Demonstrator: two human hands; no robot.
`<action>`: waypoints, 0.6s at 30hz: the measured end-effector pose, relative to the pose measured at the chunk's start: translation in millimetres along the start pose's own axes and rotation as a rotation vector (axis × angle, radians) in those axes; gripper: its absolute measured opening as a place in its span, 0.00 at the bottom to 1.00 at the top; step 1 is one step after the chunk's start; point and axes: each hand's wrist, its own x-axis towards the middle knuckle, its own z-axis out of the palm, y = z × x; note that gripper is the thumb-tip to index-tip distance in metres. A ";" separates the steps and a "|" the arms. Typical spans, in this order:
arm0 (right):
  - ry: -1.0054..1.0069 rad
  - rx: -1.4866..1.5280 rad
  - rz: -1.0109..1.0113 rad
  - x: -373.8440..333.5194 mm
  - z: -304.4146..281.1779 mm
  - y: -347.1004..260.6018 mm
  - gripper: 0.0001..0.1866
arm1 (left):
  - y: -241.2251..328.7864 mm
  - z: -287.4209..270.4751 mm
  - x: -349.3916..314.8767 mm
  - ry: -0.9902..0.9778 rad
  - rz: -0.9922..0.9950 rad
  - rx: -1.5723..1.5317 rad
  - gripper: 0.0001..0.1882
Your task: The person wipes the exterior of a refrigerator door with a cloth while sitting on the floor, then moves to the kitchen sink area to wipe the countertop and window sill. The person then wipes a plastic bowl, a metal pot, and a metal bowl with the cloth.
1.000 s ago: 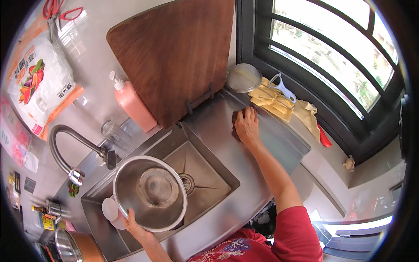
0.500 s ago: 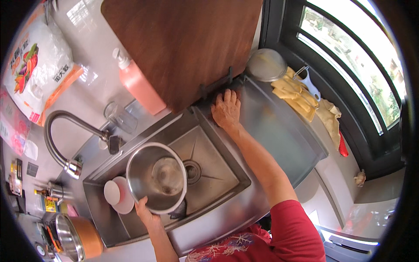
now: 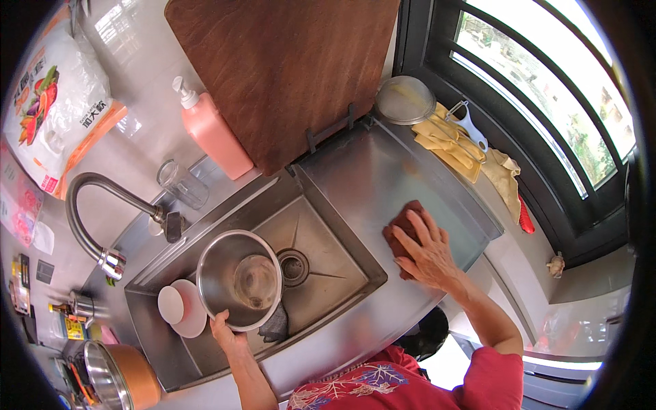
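My left hand (image 3: 229,333) grips the near rim of a round stainless steel bowl (image 3: 210,273), tilted above the sink (image 3: 342,246). A clear, rounded patch shows in the bowl's bottom; I cannot tell whether it is water or a reflection. Over on the right, my right hand (image 3: 429,254) presses a dark reddish-brown cloth (image 3: 403,236) flat on the metal drainboard (image 3: 355,178), fingers spread across it. A white bowl (image 3: 171,305) and a pinkish plate (image 3: 195,318) lie at the sink's left end. Beneath the steel bowl is a dark grey cloth (image 3: 275,324).
A large wooden board (image 3: 280,68) stands behind the drainboard beside a pink pump bottle (image 3: 215,140) and a glass jar (image 3: 183,184). The curved faucet (image 3: 82,205) arches at left. Yellow gloves (image 3: 451,143), a strainer (image 3: 405,100) and a blue peeler (image 3: 471,128) lie by the window. An orange pot (image 3: 137,376) sits lower left.
My right hand has swept from beside the board's foot toward the drainboard's near right, and the brown cloth now shows under it. My left hand still holds the bowl over the sink.
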 end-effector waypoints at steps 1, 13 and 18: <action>-0.019 -0.037 0.075 -8.6 -1.5 2.0 0.30 | -0.1 2.9 -0.3 -0.006 -0.004 0.005 0.24; 0.338 -0.075 0.222 158.9 80.5 27.7 0.28 | 7.0 16.9 -13.4 0.041 0.071 0.084 0.28; 0.343 -0.111 0.333 226.2 107.3 33.9 0.29 | 6.8 18.5 -12.3 0.004 0.075 0.111 0.30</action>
